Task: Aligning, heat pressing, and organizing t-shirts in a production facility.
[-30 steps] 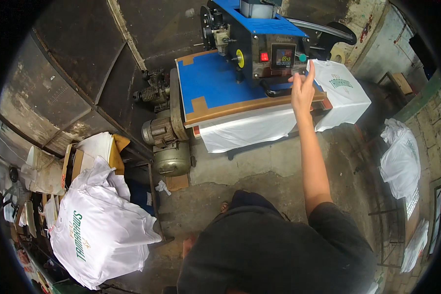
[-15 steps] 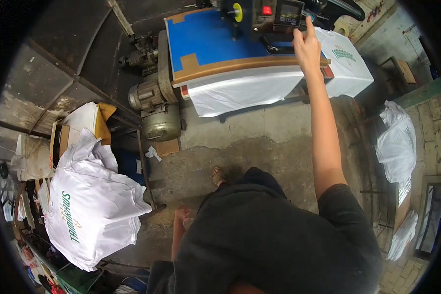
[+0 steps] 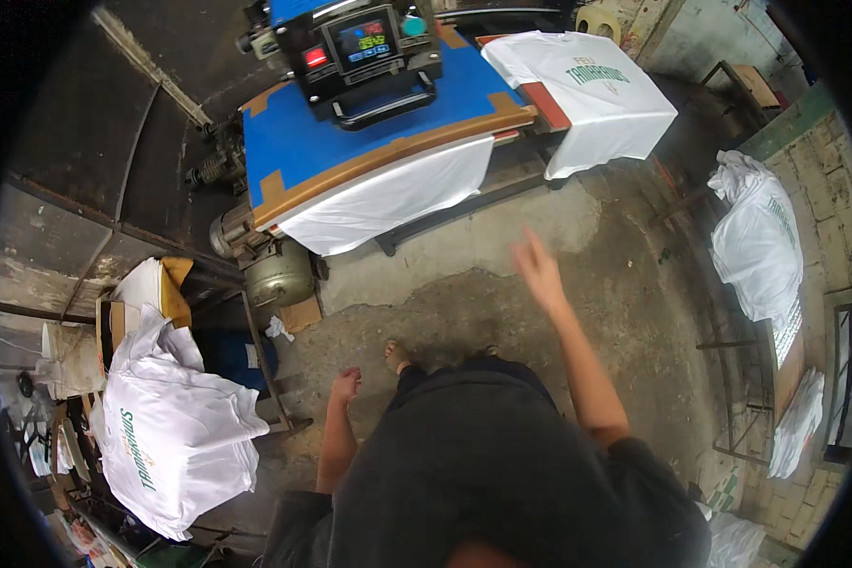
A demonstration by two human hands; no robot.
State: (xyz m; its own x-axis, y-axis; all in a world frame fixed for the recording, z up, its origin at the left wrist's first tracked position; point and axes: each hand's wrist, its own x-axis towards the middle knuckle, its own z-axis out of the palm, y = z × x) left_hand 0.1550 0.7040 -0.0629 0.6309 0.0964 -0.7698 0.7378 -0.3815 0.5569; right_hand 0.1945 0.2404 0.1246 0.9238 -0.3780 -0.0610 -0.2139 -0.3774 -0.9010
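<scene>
Fingers (image 3: 530,250) on my right hand (image 3: 542,281) were blurry, but they stuck out and held nothing, over the floor (image 3: 464,308). My left hand (image 3: 346,382), nearer me, looked a bit curled; I couldn't tell if it was wide or narrow. One white shirt (image 3: 587,85) lay far off, just right of the black press (image 3: 350,83), with its near edge hanging down. It would be light, soft and floppy, I think, so I'd hold it by both near corners. The press looked hard and heavy, best held by its black handle (image 3: 388,114). Half a second before, my right pointing finger was up at the green knob (image 3: 414,26); now it was well away.
</scene>
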